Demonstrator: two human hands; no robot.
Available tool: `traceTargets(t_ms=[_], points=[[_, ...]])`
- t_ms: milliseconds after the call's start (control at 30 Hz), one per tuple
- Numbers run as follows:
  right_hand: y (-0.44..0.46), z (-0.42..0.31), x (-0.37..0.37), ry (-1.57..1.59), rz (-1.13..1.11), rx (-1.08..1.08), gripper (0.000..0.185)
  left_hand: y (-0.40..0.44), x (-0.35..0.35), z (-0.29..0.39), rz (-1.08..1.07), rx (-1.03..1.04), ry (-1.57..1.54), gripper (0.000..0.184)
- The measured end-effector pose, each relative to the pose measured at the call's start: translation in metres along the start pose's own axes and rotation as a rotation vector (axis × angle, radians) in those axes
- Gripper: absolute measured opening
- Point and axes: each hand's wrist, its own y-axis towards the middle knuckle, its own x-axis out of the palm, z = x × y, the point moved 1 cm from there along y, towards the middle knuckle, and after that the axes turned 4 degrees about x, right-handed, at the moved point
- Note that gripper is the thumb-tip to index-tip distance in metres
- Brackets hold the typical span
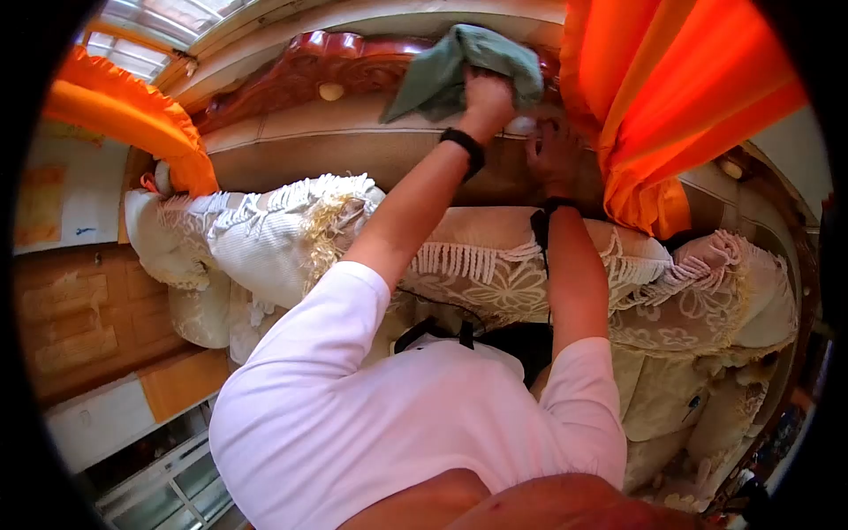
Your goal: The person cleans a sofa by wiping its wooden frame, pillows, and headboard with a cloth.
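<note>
My left hand (pixel 488 95) is closed on a green cloth (pixel 439 72), pressing it against the top of a tan sofa back (pixel 353 146) by the carved reddish-brown wood trim (pixel 309 66). The cloth is bunched, and one corner hangs to the left. My right hand (pixel 553 152) lies on the sofa back to the right, in shadow, fingers apart. Beside its fingertips is a small white thing (pixel 521 126) that I cannot make out. Black bands are on both wrists.
Orange curtains hang at right (pixel 680 79) and left (pixel 132 110). A fringed cream sofa cover (pixel 503 274) lies under my forearms. At the upper left is a window (pixel 168 22); a wooden cabinet (pixel 88 309) stands on the left.
</note>
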Motion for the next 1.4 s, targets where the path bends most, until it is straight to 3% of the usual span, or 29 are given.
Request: traceTargets(t_ms=[100,200,233,300,367,533,567,633,700,800,867,900,967,1033,1167,1233,1267,1333,1400], points=[[-0.003,0.002,0.006,0.01,0.118,-0.036,0.037,0.0,-0.019,0.006,-0.126,0.052,-0.059,0.056],[-0.001,0.004,0.011,0.029,0.111,-0.03,0.037,-0.011,-0.032,-0.031,-0.21,0.08,-0.055,0.054],[-0.001,0.003,0.007,0.027,0.113,-0.025,0.037,-0.018,-0.038,-0.047,-0.223,-0.001,-0.028,0.052],[0.0,-0.002,-0.004,0.054,0.028,0.019,0.037,-0.035,-0.045,-0.083,-0.223,-0.026,0.14,0.051],[-0.002,0.0,-0.001,0.054,0.037,0.015,0.037,-0.046,-0.036,-0.116,-0.071,-0.089,0.216,0.054],[-0.004,0.001,0.005,0.015,0.09,-0.007,0.038,-0.03,-0.052,-0.096,-0.225,-0.16,0.219,0.049],[-0.004,0.002,0.008,0.019,0.106,-0.022,0.039,-0.029,-0.046,-0.083,-0.096,-0.058,0.219,0.044],[-0.004,0.004,0.008,0.012,0.116,-0.044,0.04,-0.013,-0.044,-0.047,-0.362,0.038,0.049,0.038],[0.001,0.0,-0.002,-0.033,-0.023,-0.016,0.041,-0.009,-0.018,-0.01,0.009,0.107,-0.121,0.037],[-0.007,0.002,0.007,-0.107,0.007,-0.006,0.048,-0.007,-0.045,0.016,-0.153,0.02,-0.262,0.038],[-0.012,0.007,0.015,-0.119,0.031,-0.003,0.051,-0.012,-0.065,0.014,-0.434,0.153,-0.387,0.041],[-0.008,0.009,0.02,-0.136,0.065,-0.028,0.054,-0.019,-0.064,0.011,-0.431,0.179,-0.372,0.041],[-0.007,0.015,0.037,-0.126,0.042,0.008,0.057,-0.062,-0.046,0.009,-0.534,0.424,-0.413,0.04],[-0.003,0.028,0.052,-0.121,-0.033,0.011,0.063,-0.113,-0.056,0.006,-0.084,0.484,-0.473,0.032],[0.0,0.025,0.025,-0.063,-0.122,-0.004,0.066,-0.209,-0.025,0.041,-0.048,0.247,-0.692,0.03],[-0.001,0.008,0.01,0.036,-0.12,-0.017,0.063,-0.242,-0.029,0.058,-0.43,0.052,-0.601,0.034],[0.005,0.011,0.003,0.161,-0.237,-0.015,0.067,-0.242,-0.035,0.059,-0.5,0.038,-0.521,0.037],[0.015,0.016,-0.002,0.011,-0.386,-0.103,0.074,-0.239,-0.055,0.057,-0.348,0.037,-0.461,0.039],[0.005,0.02,0.012,0.065,-0.445,-0.121,0.076,-0.244,-0.078,0.056,-0.228,0.016,-0.386,0.042]])
